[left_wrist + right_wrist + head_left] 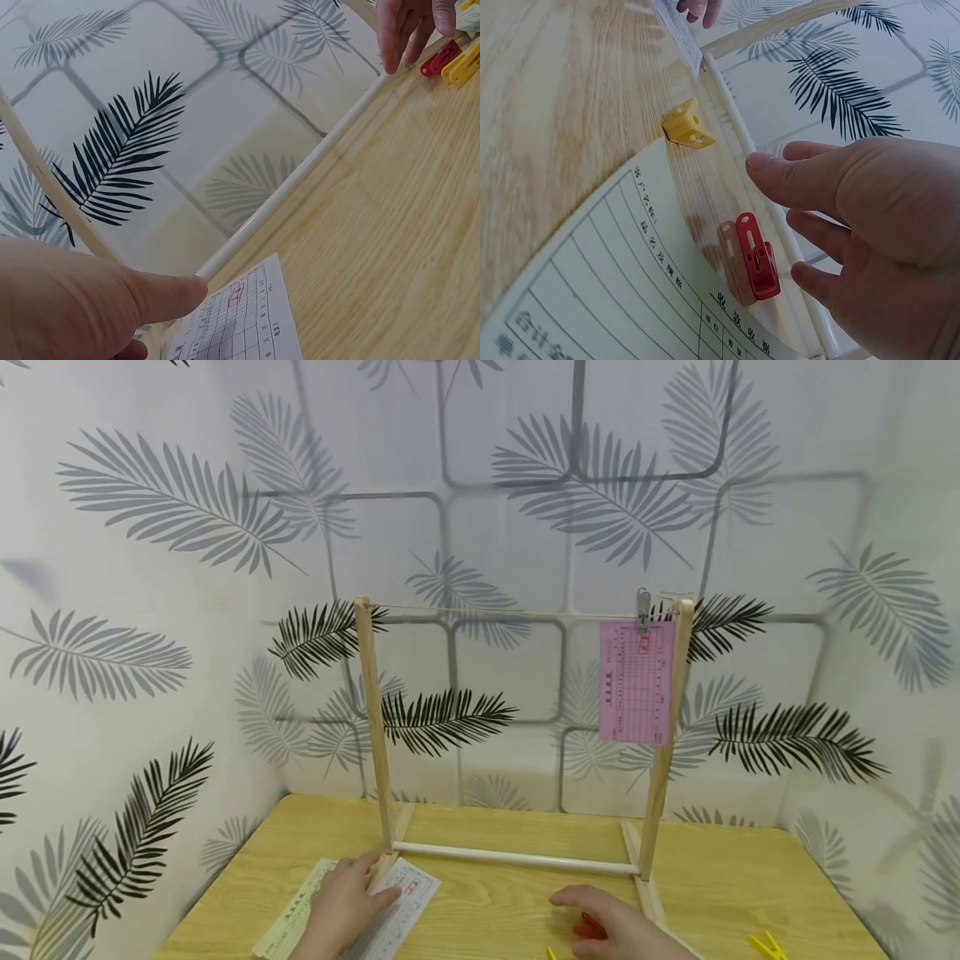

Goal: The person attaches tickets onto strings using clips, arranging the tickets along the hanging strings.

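Observation:
My left hand (341, 906) reaches over a white printed receipt slip (411, 900), which lies by the left foot of a wooden frame; its thumb is stretched out above the slip, its fingertips partly hidden. A pale green slip (296, 910) lies to its left. On the right, my right hand (618, 928) hovers with loosely bent fingers, holding nothing. Beside it stands a red clothespin (757, 259), apart from the fingers. A yellow clothespin (686, 126) and a pale printed receipt (615, 262) are near it in the right wrist view.
A pink slip (636, 689) hangs from a clip (642, 610) at the right end of the string (502, 612) between two wooden posts (372, 718). A white rod (517, 858) joins the posts low down. Another yellow clothespin (768, 946) lies far right.

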A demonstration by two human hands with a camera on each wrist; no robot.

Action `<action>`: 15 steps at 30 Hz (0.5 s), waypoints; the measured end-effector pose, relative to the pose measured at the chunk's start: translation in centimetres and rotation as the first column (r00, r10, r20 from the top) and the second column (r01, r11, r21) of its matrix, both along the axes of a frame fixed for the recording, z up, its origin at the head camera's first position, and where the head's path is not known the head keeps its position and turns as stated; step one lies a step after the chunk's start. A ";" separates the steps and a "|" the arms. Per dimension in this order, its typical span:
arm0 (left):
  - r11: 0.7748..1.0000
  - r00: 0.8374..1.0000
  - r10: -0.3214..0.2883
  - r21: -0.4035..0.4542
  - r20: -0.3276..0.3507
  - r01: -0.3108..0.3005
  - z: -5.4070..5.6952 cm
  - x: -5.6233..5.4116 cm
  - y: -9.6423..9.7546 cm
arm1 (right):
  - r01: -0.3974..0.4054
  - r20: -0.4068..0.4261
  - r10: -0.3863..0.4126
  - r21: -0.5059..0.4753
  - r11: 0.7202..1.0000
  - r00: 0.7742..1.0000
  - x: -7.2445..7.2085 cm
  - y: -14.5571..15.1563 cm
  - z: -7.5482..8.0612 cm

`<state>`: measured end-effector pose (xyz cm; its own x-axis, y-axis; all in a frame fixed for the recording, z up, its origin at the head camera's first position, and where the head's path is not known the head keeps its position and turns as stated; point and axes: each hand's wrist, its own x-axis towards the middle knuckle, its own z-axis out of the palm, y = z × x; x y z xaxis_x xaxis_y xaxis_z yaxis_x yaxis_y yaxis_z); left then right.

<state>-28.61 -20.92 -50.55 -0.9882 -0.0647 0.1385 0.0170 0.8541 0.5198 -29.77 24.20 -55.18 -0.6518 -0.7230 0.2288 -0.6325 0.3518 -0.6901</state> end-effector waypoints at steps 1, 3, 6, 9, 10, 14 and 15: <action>1.000 1.000 0.005 -0.008 0.010 -0.005 0.0 0.1 0.0 | -0.003 0.012 0.003 0.001 1.000 1.000 0.5 -0.2 0.8; 1.000 1.000 0.010 -0.024 0.026 -0.009 0.1 0.2 -0.1 | -0.021 0.033 0.021 -0.005 1.000 0.999 1.2 -0.6 2.2; 0.999 0.999 0.012 -0.038 0.044 -0.010 0.1 0.3 -0.2 | -0.057 0.006 0.057 -0.018 0.998 0.998 1.7 -0.8 3.1; 0.999 0.998 0.015 -0.048 0.058 -0.012 0.1 0.4 -0.3 | -0.098 -0.077 0.097 -0.017 0.995 0.992 1.2 -0.5 2.3; 0.999 0.998 0.017 -0.051 0.064 -0.014 0.0 0.4 -0.3 | -0.106 -0.104 0.104 -0.016 0.994 0.989 0.9 -0.4 1.8; 0.997 0.995 0.031 -0.066 0.098 -0.025 -0.4 0.5 -0.5 | -0.117 -0.151 0.117 0.009 0.993 0.982 -0.2 0.1 -0.1; 0.997 0.994 0.035 -0.071 0.103 -0.027 -0.5 0.5 -0.5 | -0.112 -0.142 0.114 0.022 0.993 0.983 -0.4 0.2 -0.4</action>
<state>-28.09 -21.42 -51.03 -0.9952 -0.0893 0.0400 -0.0613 0.8875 0.4566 -30.12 24.35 -55.53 -0.5270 -0.7941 0.3027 -0.7604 0.2815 -0.5853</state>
